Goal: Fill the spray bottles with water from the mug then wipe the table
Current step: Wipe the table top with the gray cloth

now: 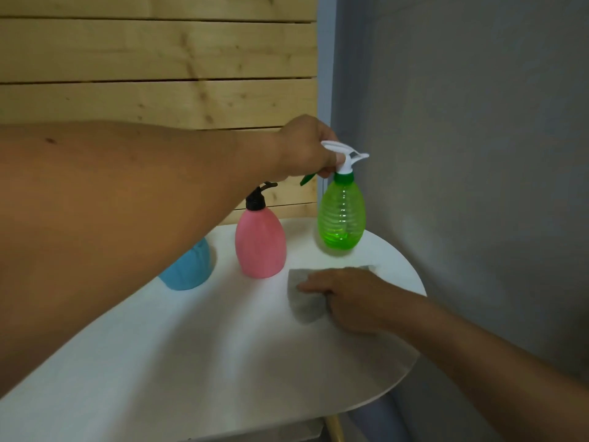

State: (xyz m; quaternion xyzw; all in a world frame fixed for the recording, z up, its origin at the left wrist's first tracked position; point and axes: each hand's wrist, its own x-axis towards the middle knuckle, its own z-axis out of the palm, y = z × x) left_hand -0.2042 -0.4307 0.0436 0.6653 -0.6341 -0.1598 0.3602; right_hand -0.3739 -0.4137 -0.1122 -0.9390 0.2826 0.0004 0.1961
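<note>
Behind my table, wall of pale wooden planks [153, 68], horizontal, with dark gaps between and small knots. To right of planks, plain grey wall [462, 129]. Low at right, under table edge, slanted wooden leg [335, 429] and blue-grey cylinder [387, 419] just beside it.

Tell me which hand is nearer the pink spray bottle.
Right. The right hand presses the grey cloth on the table just beside the pink spray bottle's base; the left hand grips the green spray bottle's head, up behind it.
</note>
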